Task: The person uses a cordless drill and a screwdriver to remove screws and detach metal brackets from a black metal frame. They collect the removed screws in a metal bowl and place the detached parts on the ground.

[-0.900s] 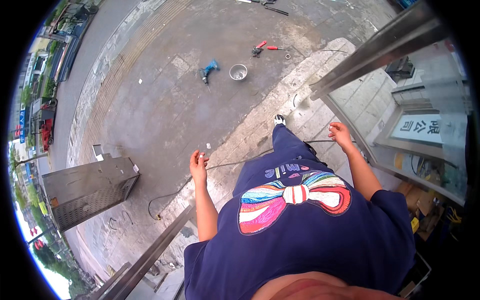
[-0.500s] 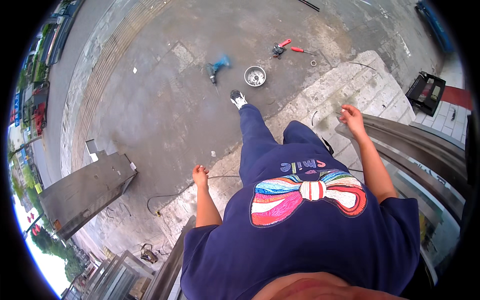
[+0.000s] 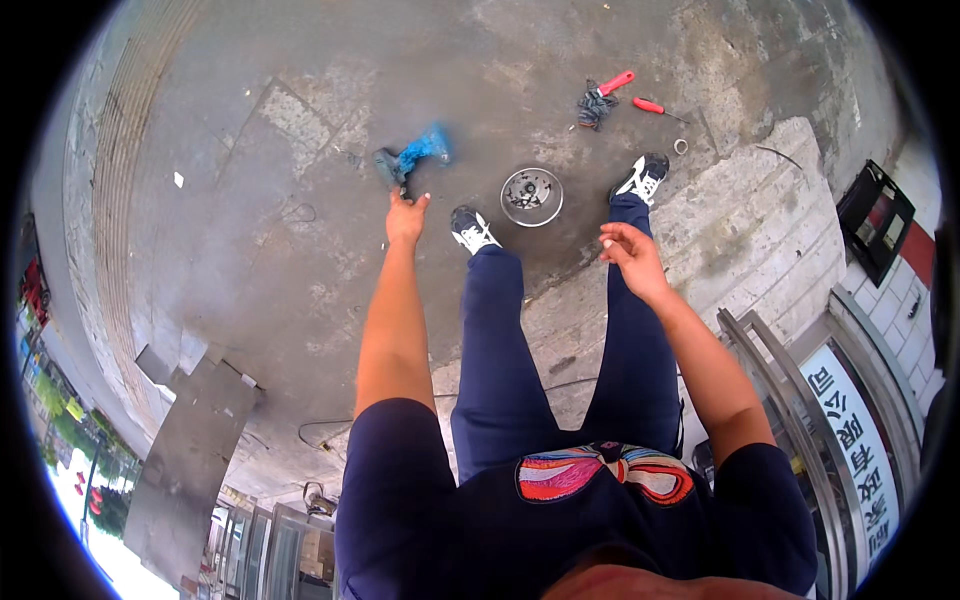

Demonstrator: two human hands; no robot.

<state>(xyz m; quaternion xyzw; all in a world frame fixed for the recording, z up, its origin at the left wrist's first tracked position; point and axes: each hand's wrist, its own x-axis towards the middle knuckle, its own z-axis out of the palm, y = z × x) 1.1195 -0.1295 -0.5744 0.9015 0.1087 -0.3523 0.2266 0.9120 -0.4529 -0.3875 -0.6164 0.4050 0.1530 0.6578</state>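
Note:
My left hand (image 3: 408, 215) reaches forward with fingers apart, just below a blue cordless drill (image 3: 420, 150) on the ground; I cannot tell whether a fingertip touches it. My right hand (image 3: 628, 255) is held over my right leg, fingers loosely curled and apart, holding nothing visible. A round metal bowl (image 3: 532, 196) with small dark pieces inside lies between my two shoes. To its upper right are a red-handled tool (image 3: 615, 83) with a dark bundle (image 3: 594, 112), a red-handled screwdriver (image 3: 650, 106) and a small ring (image 3: 681, 147).
A pale stone step (image 3: 750, 210) crosses behind my legs. A steel cabinet (image 3: 185, 460) stands at left, metal-framed glass doors (image 3: 760, 370) with a sign at right, a dark object (image 3: 870, 220) beyond them. A cable (image 3: 320, 425) lies on the ground.
I have stepped forward onto the ground, both shoes now beside the bowl. My left arm has stretched forward toward the drill, and my right hand has moved inward over my leg.

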